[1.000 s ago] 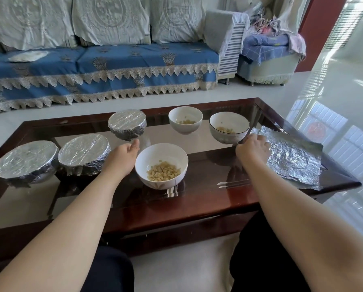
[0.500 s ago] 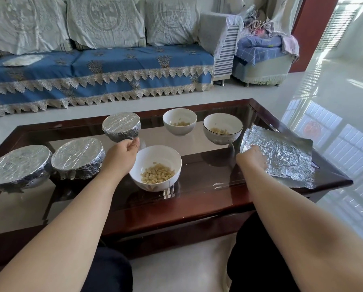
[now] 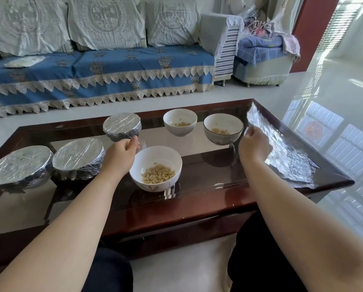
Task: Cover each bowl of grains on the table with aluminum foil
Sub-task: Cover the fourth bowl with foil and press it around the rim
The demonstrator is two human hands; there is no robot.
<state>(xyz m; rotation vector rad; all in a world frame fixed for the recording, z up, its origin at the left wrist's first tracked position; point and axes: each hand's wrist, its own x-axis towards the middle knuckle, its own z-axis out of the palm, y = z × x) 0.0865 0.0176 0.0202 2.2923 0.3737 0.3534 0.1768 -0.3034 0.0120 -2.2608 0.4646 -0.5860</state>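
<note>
Aluminum foil sheet (image 3: 281, 148), crinkled and shiny, lies at the right end of the glossy dark wood-and-glass bench (image 3: 208, 209), its near-left edge lifted by the pinching right hand (image 3: 254, 144). Round white ceramic bowl (image 3: 155, 167) holding pale grain sits mid-bench; the left hand (image 3: 121, 152) touches its rim with loosely curled fingers. Three foil-wrapped bowls (image 3: 78, 158) stand left, two open ones (image 3: 223, 128) behind.
</note>
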